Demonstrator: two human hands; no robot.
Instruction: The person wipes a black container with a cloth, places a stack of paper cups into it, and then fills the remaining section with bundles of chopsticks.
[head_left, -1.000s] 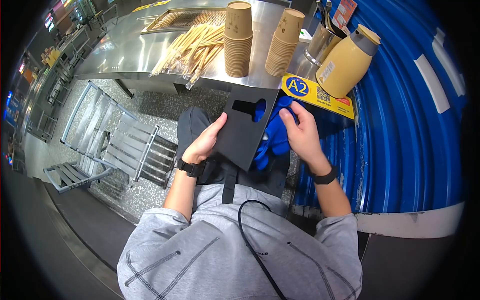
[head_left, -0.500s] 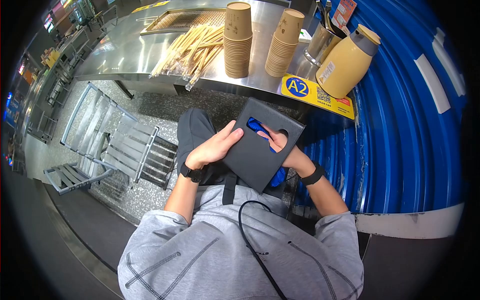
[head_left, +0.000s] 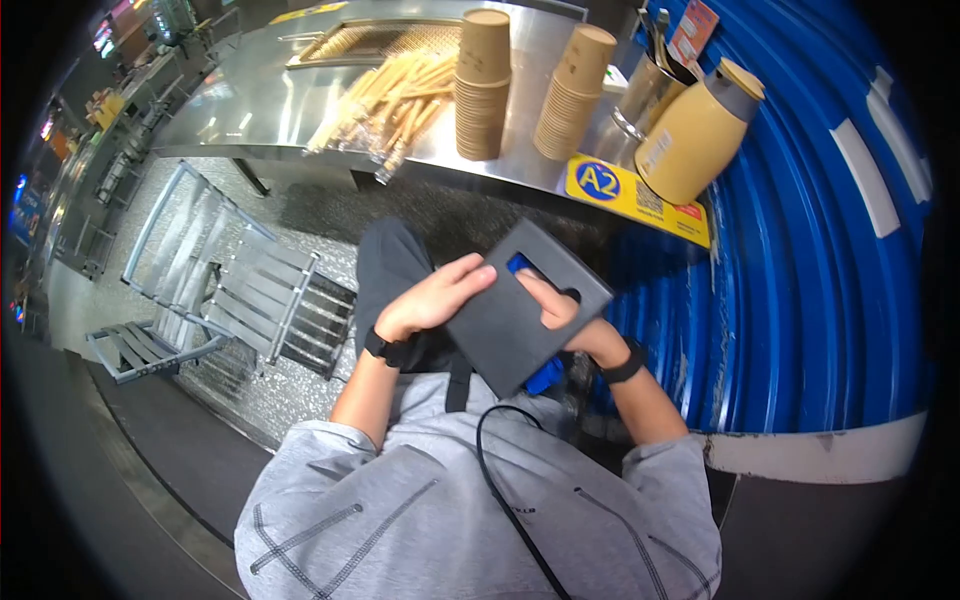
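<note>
A black tissue box [head_left: 500, 335] with a cut-out opening is tilted over my lap. My left hand [head_left: 440, 297] grips its left edge, thumb and fingers lying on the dark face. From the right side, my right hand [head_left: 552, 305] reaches in behind that face, and its fingers show through the opening. Blue crinkled packaging [head_left: 545, 376] sticks out under the lower edge, with a bit more of it visible in the opening. My right fingers are at this packet; their full grasp is hidden by the box.
A metal table [head_left: 240, 115] ahead bears wrapped chopsticks [head_left: 400, 95], paper cup stacks [head_left: 482, 115], a yellow jug [head_left: 695, 140], a utensil holder [head_left: 645, 98] and an A2 sign [head_left: 600, 180]. A folding chair [head_left: 250, 285] stands left; a blue corrugated wall [head_left: 790, 300] rises right.
The box has turned slightly and its top edge has come lower. My right fingers now fill more of the opening, and less blue shows in it. My left hand keeps its grip.
</note>
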